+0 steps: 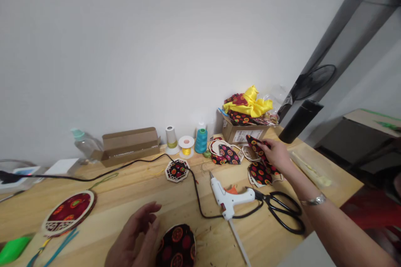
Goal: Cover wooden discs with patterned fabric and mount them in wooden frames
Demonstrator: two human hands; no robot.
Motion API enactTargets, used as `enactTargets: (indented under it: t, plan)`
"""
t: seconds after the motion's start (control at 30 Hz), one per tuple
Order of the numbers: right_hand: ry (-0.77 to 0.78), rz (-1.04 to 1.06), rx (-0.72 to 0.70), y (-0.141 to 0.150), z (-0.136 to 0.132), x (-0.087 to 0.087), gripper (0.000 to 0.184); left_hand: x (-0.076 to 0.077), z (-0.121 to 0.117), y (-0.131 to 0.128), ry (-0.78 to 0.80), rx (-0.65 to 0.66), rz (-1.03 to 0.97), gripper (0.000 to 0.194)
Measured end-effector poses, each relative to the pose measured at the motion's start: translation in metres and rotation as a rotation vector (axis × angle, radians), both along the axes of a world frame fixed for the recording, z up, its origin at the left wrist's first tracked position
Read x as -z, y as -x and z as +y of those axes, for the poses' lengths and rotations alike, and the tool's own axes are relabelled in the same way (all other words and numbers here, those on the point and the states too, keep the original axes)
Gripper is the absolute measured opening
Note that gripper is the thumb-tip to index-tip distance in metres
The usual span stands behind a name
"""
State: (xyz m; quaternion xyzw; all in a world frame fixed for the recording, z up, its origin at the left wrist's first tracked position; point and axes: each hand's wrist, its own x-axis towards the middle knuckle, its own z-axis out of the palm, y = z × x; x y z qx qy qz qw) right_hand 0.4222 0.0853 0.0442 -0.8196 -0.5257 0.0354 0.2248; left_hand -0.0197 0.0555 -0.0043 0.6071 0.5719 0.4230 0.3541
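Note:
My right hand reaches out over the table's right side and grips a piece of dark patterned fabric above a small pile of similar pieces. My left hand rests near the front edge with its fingers loosely spread, touching the edge of a round fabric-covered disc. A white glue gun lies between my hands, its black cord trailing left across the wooden table. Black scissors lie under my right forearm.
A cardboard box of yellow and patterned cloth stands at the back right. Thread spools and an open brown box line the wall. A round wooden ornament lies at left, an octagonal one mid-table. A black bottle leans at right.

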Motion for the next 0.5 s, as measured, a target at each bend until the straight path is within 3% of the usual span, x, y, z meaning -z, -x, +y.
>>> enactTargets:
  t: [0.2,0.5]
  plan:
    - [-0.042,0.150,-0.138,-0.001,0.006,-0.006,0.033,0.012,0.001,0.005,-0.031,0.051,0.036,0.048]
    - [0.111,0.009,0.126,-0.038,-0.028,0.011,0.034,-0.001,-0.001,-0.001,-0.014,0.050,0.051,0.049]
